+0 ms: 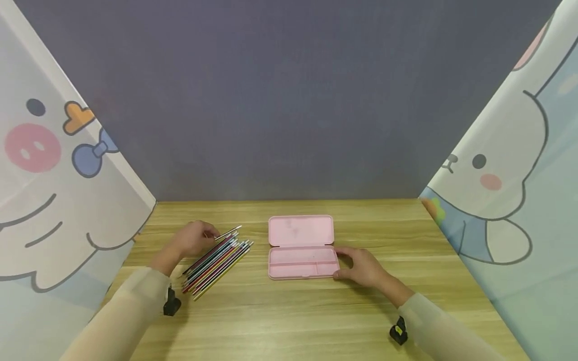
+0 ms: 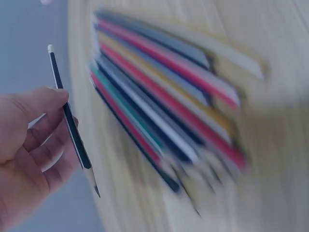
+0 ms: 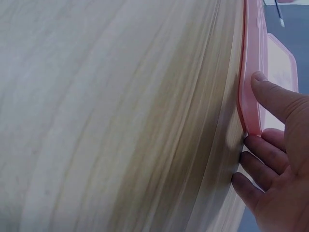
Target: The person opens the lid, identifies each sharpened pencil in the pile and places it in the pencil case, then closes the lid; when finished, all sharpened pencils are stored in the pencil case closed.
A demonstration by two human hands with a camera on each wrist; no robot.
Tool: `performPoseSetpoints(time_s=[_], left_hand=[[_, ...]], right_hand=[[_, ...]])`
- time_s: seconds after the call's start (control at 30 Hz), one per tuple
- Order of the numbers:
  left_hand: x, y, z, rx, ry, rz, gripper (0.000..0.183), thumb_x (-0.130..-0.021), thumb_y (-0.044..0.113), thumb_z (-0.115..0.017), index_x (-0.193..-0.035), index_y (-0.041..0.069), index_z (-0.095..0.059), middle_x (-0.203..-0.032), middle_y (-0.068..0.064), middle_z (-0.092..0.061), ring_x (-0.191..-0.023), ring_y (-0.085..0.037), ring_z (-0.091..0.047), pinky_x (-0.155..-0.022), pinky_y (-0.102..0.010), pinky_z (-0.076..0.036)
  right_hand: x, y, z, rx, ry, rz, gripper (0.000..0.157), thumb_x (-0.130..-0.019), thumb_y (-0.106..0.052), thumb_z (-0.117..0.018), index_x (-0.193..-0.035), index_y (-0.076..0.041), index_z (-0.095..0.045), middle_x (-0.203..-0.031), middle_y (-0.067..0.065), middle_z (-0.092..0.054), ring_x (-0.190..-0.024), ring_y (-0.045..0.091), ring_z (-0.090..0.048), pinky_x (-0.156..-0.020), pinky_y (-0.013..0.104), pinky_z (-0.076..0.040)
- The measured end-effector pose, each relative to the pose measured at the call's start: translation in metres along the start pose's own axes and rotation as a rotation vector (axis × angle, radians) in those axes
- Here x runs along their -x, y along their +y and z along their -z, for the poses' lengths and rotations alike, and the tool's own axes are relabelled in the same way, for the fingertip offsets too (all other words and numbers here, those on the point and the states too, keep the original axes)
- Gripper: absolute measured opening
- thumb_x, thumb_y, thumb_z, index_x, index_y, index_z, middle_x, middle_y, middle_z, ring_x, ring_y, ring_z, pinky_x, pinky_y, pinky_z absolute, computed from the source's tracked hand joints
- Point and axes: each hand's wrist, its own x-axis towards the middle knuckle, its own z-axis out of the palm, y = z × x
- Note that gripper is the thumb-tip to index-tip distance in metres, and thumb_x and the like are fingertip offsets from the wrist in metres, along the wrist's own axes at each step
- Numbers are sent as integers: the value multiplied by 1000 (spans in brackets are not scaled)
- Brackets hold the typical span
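Note:
In the head view, my left hand (image 1: 194, 239) is over the upper left side of a pile of pencils (image 1: 219, 265). Between its thumb and fingers it pinches one dark pencil (image 2: 71, 121), raised off the pile with its sharpened tip pointing down in the left wrist view. A pink pencil case (image 1: 293, 271) lies open at the middle of the table, its lid (image 1: 300, 230) tipped back and its compartments bare. My right hand (image 1: 365, 269) grips the right end of the case. Its thumb lies at the front corner and the fingers are at the end wall.
The wooden table (image 1: 289, 321) ends at a grey back panel (image 1: 289, 100). Side panels with cartoon animals stand left (image 1: 67, 200) and right (image 1: 506, 175). A black wrist camera (image 1: 171, 302) hangs at the left sleeve, and another (image 1: 399, 331) at the right.

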Motion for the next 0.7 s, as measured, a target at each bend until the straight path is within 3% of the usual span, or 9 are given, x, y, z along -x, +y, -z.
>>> performPoseSetpoints(time_s=[0.27, 0.53, 0.7], left_hand=[[-27, 55, -20, 161, -102, -79, 16, -94, 6, -72, -108, 3, -78, -96, -5, -75, -82, -13, -65, -74, -36, -55], [-56, 102, -50, 140, -154, -253, 14, -91, 1, -70, -101, 3, -79, -91, -4, -76, -81, -11, -65, -72, -29, -54], [-75, 125, -77, 123, -198, -290, 13, -85, -2, -74, -97, 2, -79, -89, -4, -76, -78, -7, -63, -72, -24, -53]], right_hand=[[1, -1, -3, -12, 9, -8, 75, -77, -37, -90, -142, -12, -62, -140, 13, -65, -133, 36, -57, -112, 54, -43], [1, -4, -5, -15, 18, -43, 74, -75, -38, -91, -141, -17, -64, -140, 9, -65, -134, 35, -57, -113, 55, -41], [1, -2, -3, 18, 40, -36, 74, -72, -40, -92, -137, -17, -66, -137, 8, -68, -131, 36, -59, -110, 56, -43]])
